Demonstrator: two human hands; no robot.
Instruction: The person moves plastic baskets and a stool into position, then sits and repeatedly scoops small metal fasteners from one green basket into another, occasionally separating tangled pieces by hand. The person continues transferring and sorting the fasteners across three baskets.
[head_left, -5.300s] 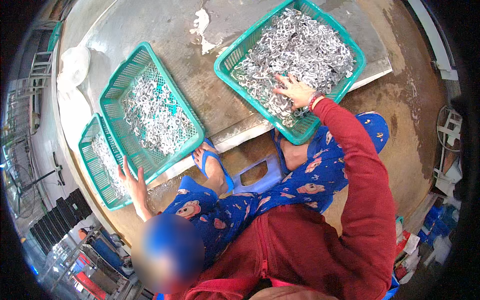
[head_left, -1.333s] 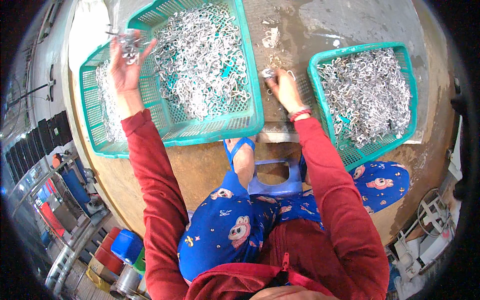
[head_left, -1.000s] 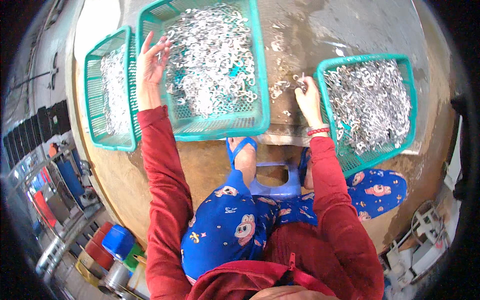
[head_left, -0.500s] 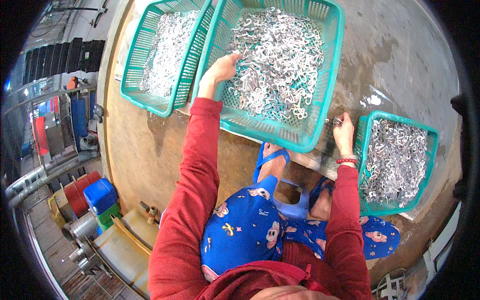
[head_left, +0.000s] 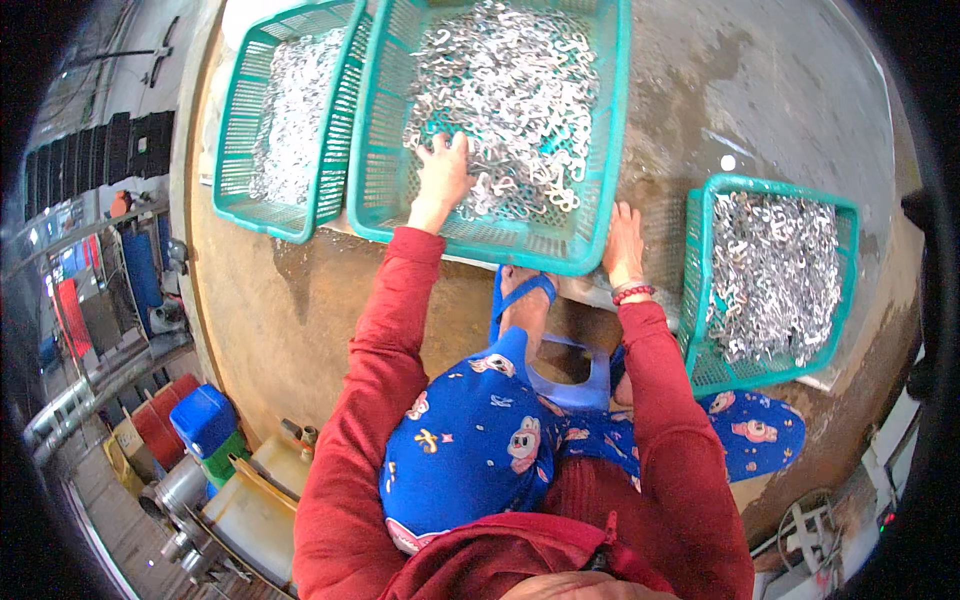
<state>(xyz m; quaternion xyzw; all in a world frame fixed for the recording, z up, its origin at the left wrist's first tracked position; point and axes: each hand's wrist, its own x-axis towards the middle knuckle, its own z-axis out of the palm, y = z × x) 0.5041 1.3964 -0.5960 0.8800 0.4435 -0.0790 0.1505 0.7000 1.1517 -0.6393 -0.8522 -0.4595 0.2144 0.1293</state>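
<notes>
In the big green plastic basket point(head_left: 490, 248) lies a loose spread of small silvery S-shaped metal hooks point(head_left: 505, 90). My left hand point(head_left: 442, 182) is inside its near left part, fingers spread at the edge of the hooks; whether any are under the fingertips is hidden. Outside the same basket, at its near right corner, my right hand point(head_left: 625, 245) has its fingers stretched out along the wall, with no hook visible in it. A smaller green basket point(head_left: 700, 372) full of similar metal pieces stands to the right of that hand.
Another green basket point(head_left: 225, 190) with small pale metal pieces adjoins the big one on the left. Below, my sandalled foot point(head_left: 525, 300) and a blue plastic stool point(head_left: 575, 392) are close to the baskets. Containers, including a blue one point(head_left: 203, 418), stand at lower left.
My right hand has moved left to the big basket's side and opened; small metal pieces showed in its fingers before. My left hand has shifted nearer, its fingers spreading. The view has shifted too.
</notes>
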